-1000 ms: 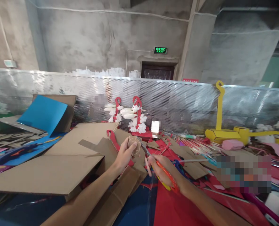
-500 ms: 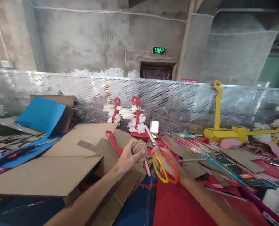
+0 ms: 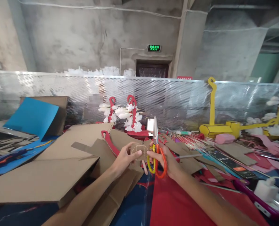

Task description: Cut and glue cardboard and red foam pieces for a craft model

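Note:
Between thumb and fingers, my left hand (image 3: 124,157) grips a small piece of brown cardboard (image 3: 139,148) with stitch-like light lines across it. My right hand (image 3: 170,160) is closed around scissors (image 3: 156,135) with one yellow and one orange handle loop; their blades point up and away and look closed. The right thumb and fingertips also touch the right edge of the cardboard piece. Just below the hands lies a pale pink stick (image 3: 144,168). A red hook-shaped strip (image 3: 110,142) rests on the cardboard left of my left hand.
Large cardboard sheets (image 3: 42,175) cover the left side, with a blue sheet (image 3: 32,116) behind. Red stands with white flowers (image 3: 132,122) and a yellow hooked model (image 3: 215,128) stand before a perforated metal barrier (image 3: 167,100). A phone (image 3: 229,161) and white plug (image 3: 266,190) lie right.
My right hand has come in to pinch the cardboard piece's right edge, and the scissors have swung more upright. The piece has turned to lie wider between both hands. The view has shifted slightly right.

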### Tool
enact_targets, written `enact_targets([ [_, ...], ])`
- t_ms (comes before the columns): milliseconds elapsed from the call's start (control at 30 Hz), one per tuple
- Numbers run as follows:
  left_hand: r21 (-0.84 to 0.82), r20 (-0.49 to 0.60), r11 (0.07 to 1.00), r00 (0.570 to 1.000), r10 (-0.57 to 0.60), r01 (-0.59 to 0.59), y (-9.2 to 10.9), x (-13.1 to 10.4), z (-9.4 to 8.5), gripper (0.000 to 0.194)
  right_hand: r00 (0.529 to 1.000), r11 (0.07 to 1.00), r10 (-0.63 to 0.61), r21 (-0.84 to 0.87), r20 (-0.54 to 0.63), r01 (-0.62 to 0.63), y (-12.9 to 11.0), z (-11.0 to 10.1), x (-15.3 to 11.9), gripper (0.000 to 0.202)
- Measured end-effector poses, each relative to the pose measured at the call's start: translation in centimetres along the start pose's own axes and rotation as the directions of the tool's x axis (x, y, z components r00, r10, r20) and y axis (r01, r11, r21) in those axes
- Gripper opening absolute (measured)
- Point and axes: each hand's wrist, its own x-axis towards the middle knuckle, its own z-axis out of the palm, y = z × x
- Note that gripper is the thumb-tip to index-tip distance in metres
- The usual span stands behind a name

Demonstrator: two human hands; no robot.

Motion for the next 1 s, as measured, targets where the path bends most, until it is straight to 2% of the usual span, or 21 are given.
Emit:
enact_targets([
  [133,-0.106,0.034,0.994,0.999,0.022,-0.018,-0.5,-0.1,0.8,0.038,0.995,0.984,0.032,0.177,-0.097,-0.014,0.4,1.2,-0.1,0.054],
  [300,-0.186,-0.068,0.978,0.994,0.089,-0.1,-0.4,-0.1,0.9,0.034,0.98,0.956,0.061,0.294,-0.19,-0.003,0.1,2.1,-0.3,0.062],
  [467,-0.036,-0.007,0.996,0.997,0.078,-0.078,-0.4,-0.2,1.5,0.039,0.978,0.944,0.121,0.324,-0.17,-0.061,0.9,2.1,-0.2,0.064],
  [533,0.006,-0.036,0.997,0.996,0.082,-0.082,-0.4,-0.1,1.6,0.042,0.984,0.955,0.108,0.291,-0.142,-0.063,1.2,2.1,-0.1,0.065],
  [633,-0.055,-0.183,0.995,0.981,0.07,-0.081,-0.5,0.4,0.9,0.037,0.993,0.98,0.084,0.186,-0.077,-0.069,1.1,1.7,0.1,0.063],
  [733,-0.198,-0.356,0.976,0.934,0.015,-0.091,-0.3,1.1,-0.7,0.031,0.993,0.997,0.076,0.025,0.09,-0.078,0.1,1.0,0.0,0.056],
  [800,-0.283,-0.429,0.954,0.902,-0.038,-0.095,0.1,1.5,-1.6,0.031,0.974,0.994,0.085,-0.081,0.21,-0.069,-0.6,0.4,-0.3,0.055],
  [900,-0.38,-0.48,0.918,0.872,-0.092,-0.112,0.6,1.8,-2.2,0.034,0.948,0.973,0.121,-0.224,0.296,-0.054,-1.5,-0.3,-0.8,0.055],
  [1000,-0.417,-0.485,0.899,0.869,-0.097,-0.132,0.7,1.8,-2.0,0.038,0.927,0.935,0.174,-0.352,0.334,-0.049,-1.7,-0.7,-1.2,0.053],
])
